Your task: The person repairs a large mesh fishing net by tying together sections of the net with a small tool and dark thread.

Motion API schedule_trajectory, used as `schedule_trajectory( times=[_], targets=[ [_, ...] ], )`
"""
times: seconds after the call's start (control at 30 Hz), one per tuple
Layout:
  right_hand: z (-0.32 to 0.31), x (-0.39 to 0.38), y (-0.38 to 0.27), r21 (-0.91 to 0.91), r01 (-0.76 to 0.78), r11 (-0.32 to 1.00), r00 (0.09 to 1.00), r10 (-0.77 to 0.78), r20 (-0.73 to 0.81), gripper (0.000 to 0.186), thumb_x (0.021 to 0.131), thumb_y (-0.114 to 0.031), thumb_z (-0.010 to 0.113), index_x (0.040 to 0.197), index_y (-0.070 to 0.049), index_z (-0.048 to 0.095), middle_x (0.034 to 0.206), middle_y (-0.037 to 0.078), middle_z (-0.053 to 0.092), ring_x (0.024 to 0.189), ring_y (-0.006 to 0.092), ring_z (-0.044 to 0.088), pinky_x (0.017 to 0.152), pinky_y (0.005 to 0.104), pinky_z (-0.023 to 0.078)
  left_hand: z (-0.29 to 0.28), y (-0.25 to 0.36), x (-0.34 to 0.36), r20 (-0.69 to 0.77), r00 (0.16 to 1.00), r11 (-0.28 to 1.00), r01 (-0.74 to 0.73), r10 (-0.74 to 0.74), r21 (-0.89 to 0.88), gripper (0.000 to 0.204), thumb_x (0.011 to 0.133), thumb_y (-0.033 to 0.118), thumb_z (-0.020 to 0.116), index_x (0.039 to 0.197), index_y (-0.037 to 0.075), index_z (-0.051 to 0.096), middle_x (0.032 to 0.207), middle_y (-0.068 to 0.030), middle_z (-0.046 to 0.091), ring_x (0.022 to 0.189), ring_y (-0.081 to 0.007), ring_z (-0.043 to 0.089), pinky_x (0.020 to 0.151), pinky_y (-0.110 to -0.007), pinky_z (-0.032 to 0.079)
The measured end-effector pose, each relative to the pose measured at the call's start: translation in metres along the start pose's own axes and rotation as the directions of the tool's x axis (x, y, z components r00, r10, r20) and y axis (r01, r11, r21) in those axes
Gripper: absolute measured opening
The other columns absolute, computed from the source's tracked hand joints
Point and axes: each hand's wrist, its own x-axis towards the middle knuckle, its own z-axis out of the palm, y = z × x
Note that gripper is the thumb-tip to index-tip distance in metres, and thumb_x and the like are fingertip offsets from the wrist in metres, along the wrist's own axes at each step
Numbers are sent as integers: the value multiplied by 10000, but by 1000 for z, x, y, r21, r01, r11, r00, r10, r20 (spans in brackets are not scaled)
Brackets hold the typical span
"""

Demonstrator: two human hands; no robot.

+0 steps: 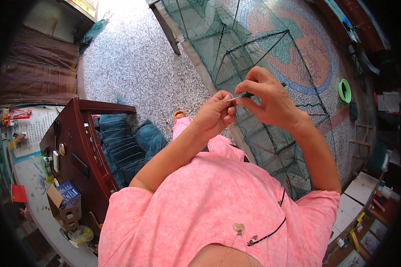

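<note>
Both my hands meet in front of my chest, above a green net. My right hand [269,98] is closed round a slim tool [237,97] with a thin metal shaft and a dark handle. Its shaft points left toward the fingertips of my left hand [214,113]. Thumb and index finger of that hand are pinched together at the shaft's tip; whatever lies between them is too small to make out. Below and beyond stretches the green mesh net [254,58] on dark frames, spread over the floor.
A dark red wooden desk [89,147] stands at left, bearing a phone [79,165] and an opened cardboard box [63,207]. Folded blue-green nets [116,133] lie beside it. A green basin [344,91] is at the right, with a small wooden stool [362,135] nearer.
</note>
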Motion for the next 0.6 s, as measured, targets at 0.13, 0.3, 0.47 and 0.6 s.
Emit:
schedule_trajectory(
  times=[0.13, 0.3, 0.47, 0.6],
  targets=[
    [10, 0, 4, -16, -59, 998, 998, 59, 4, 111, 703, -86, 686, 783, -93, 611, 786, 63, 473, 794, 266, 502, 688, 351, 420, 2, 2, -1, -7, 997, 979, -77, 80, 187, 51, 954, 125, 500, 966, 76, 498, 864, -28, 561, 696, -81, 536, 561, -201, 429],
    [17, 2, -24, -76, 88, 993, 981, -99, -164, 102, 696, -101, 701, 764, -132, 633, 831, 51, 505, 781, 247, 513, 671, 329, 422, 21, -4, -6, 10, 967, 826, -223, 255, 517, 78, 906, 80, 541, 957, 89, 483, 816, 6, 526, 610, -47, 476, 545, -185, 389],
    [-22, 25, -66, 179, 244, 953, 919, -169, -356, 126, 759, -136, 680, 847, -92, 601, 1041, 87, 573, 953, 220, 526, 771, 362, 427, 38, -8, -8, 341, 802, 138, -458, 490, 878, 250, 830, -19, 576, 1052, 77, 516, 870, -3, 463, 628, -64, 454, 592, -215, 416],
    [-92, 16, -62, 777, 189, 601, 940, 118, -320, 202, 907, -182, 543, 1044, -52, 470, 1042, 153, 542, 964, 235, 494, 830, 375, 393, 64, -7, -22, 399, 819, -70, -408, 413, 910, 314, 801, -36, 629, 1093, 56, 558, 914, -62, 455, 740, -123, 497, 650, -257, 429]
  ],
)
